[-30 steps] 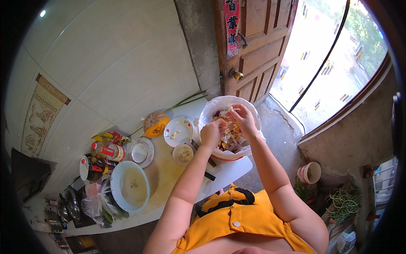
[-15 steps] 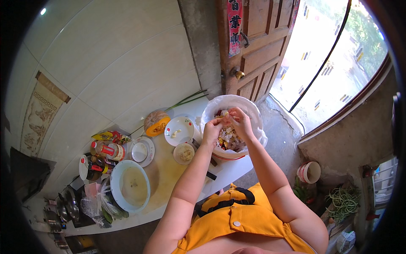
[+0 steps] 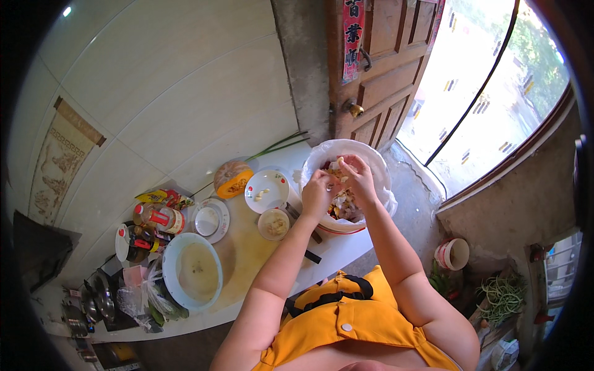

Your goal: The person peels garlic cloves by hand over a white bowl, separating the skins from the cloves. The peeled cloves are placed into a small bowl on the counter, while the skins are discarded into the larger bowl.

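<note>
Right hand pinches a pale clove; left hand, grip unclear. Best worked low over the lined bucket.

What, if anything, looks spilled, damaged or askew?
No spill visible: the scraps sit inside the lined bin, below the left hand and right hand. Only the wall right of the doorway looks odd: rough and patchy, unlike the smooth tiles. Apparent leaning may be fisheye distortion.
</note>
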Demonstrator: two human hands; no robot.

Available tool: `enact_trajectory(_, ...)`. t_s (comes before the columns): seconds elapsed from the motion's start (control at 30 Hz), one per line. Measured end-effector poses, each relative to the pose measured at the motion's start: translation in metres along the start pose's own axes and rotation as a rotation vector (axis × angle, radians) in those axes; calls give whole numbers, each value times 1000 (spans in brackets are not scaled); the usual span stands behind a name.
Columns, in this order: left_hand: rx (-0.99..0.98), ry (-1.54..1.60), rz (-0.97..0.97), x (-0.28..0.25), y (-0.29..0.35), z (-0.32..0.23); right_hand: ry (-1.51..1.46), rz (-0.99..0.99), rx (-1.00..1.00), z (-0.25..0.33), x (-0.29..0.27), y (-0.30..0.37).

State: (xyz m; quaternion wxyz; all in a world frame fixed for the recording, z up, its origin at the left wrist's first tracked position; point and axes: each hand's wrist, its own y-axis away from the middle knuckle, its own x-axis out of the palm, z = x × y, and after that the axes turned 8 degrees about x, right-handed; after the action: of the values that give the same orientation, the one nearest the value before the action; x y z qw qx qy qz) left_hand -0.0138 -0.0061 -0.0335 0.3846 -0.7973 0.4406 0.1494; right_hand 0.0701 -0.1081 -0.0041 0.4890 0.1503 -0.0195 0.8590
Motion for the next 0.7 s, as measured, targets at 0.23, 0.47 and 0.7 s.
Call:
enact_trajectory(0.23, -8, -412, 261, 0, 7, -8, 175, -42, -53, 5, 4, -7)
enact_trajectory(0.47, -66, -336, 310, -13, 0, -7, 90, 6, -44, 2, 14, -9)
enact_trajectory(0.7, 82, -73, 99, -20, 8, 4, 186, -43, -118, -19, 17, -23)
